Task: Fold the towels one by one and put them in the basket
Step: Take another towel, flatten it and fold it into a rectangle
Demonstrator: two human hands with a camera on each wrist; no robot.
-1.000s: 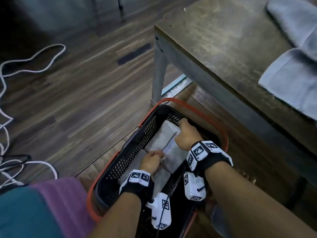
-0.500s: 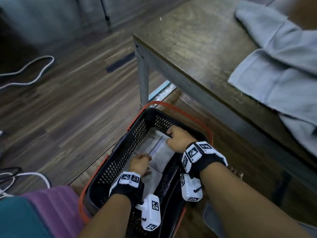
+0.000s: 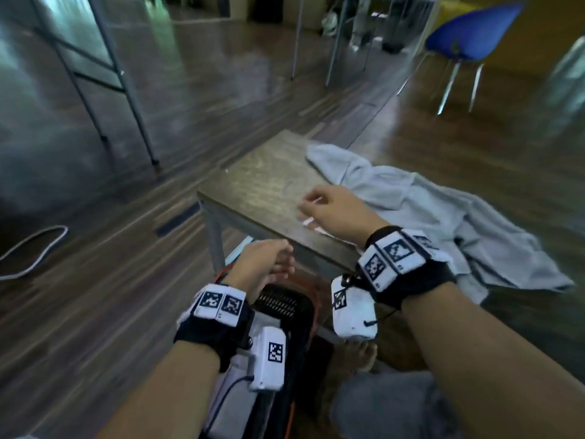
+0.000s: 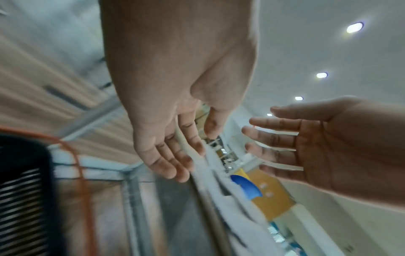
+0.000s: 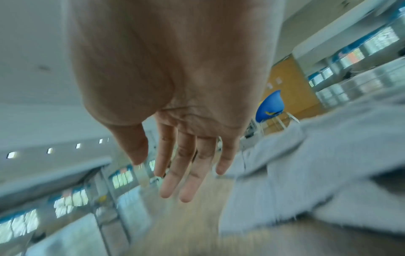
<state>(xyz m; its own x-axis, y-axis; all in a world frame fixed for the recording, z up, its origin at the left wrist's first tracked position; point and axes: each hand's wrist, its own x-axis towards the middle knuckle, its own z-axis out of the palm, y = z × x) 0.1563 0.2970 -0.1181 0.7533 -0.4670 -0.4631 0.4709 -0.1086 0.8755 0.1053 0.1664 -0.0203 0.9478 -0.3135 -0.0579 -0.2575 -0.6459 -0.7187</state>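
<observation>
Above the table edge, both hands empty.
Right hand (image 3: pixel 335 210) hovers open-fingered beside the crumpled grey towel (image 3: pixel 443 223); left hand (image 3: pixel 262 264), relaxed, hangs over the basket (image 3: pixel 285 302).

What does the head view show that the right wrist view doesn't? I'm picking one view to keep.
Only the head view shows the basket, the left hand above it, and both wrist bands. Only the right wrist view shows the right hand from below, fingers straight and holding nothing. Both show the unfolded grey towel on the table and the blue chair.
</observation>
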